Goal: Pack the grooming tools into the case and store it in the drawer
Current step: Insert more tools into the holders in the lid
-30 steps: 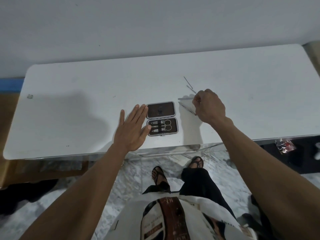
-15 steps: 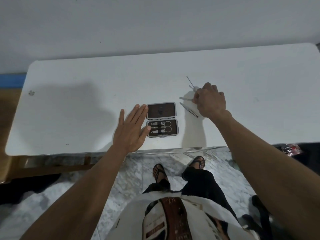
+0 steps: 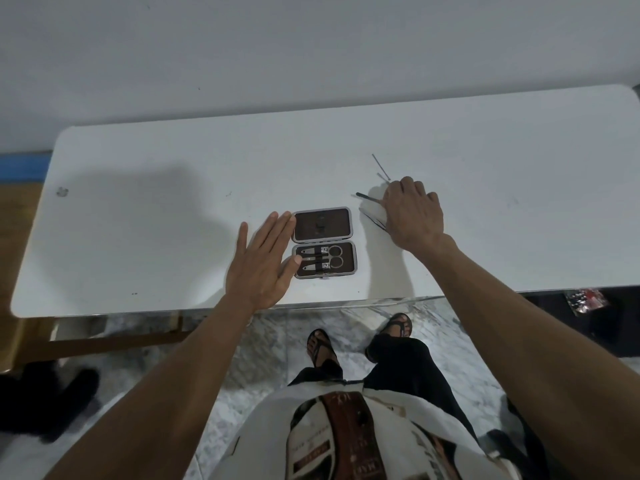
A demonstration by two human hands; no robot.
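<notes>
A small brown grooming case [image 3: 323,242] lies open on the white table [image 3: 173,220]. Its near half holds scissors and clippers; its far half looks empty. My left hand [image 3: 263,261] rests flat with fingers apart against the case's left side, thumb touching the near half. My right hand [image 3: 412,213] is curled, fingertips down, over thin metal tools to the right of the case. One slim tool [image 3: 369,198] pokes out left from under the fingers, and another [image 3: 372,218] lies just below it. Two thin pins [image 3: 381,169] lie beyond the hand.
The table's front edge runs just below the case, with marble floor and my sandalled feet [image 3: 360,336] under it. A red and black packet [image 3: 585,299] sits low at the right. A wall stands behind the table. No drawer is visible.
My right hand has moved slightly away from me and lowered its fingertips onto the slim tool. My left hand and the case have stayed put.
</notes>
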